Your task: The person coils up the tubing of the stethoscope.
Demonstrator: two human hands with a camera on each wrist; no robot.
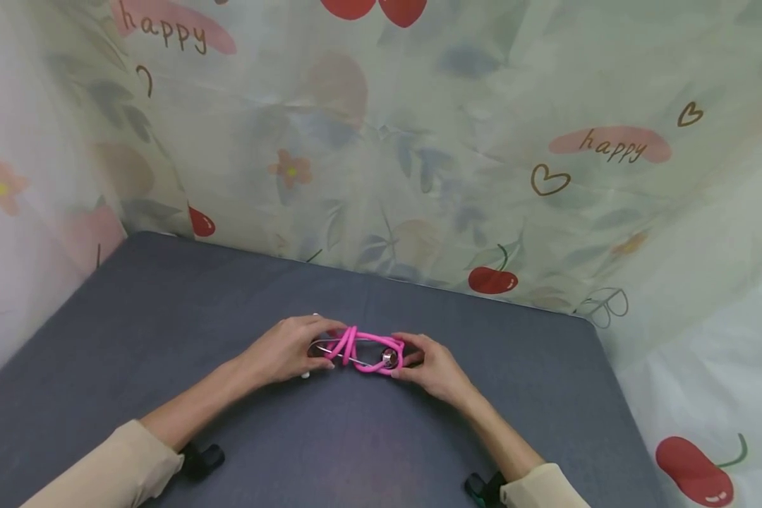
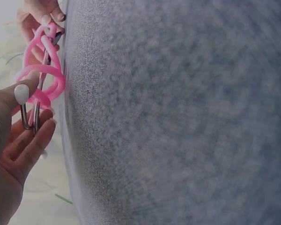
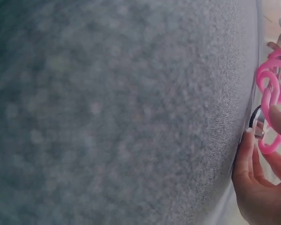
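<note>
A bright pink cord (image 1: 351, 346) is wound in several loops around a slim, bent metal wire piece (image 2: 40, 89), held over the middle of the table. My left hand (image 1: 284, 349) grips the wire's left end between thumb and fingers. In the left wrist view that end curves like a hook, with a small white knob (image 2: 21, 93) beside my thumb. My right hand (image 1: 439, 368) pinches the right end, thumb and fingers on the cord's outer loop. A shiny, rounded metal part (image 1: 389, 358) shows inside that loop. My fingers hide parts of both ends.
The dark grey table (image 1: 355, 437) spreads beneath both hands. Behind and beside it hangs a pale curtain (image 1: 387, 141) printed with cherries, flowers and hearts. Each wrist wears a black camera strap, the left one (image 1: 203, 460) near the table's surface.
</note>
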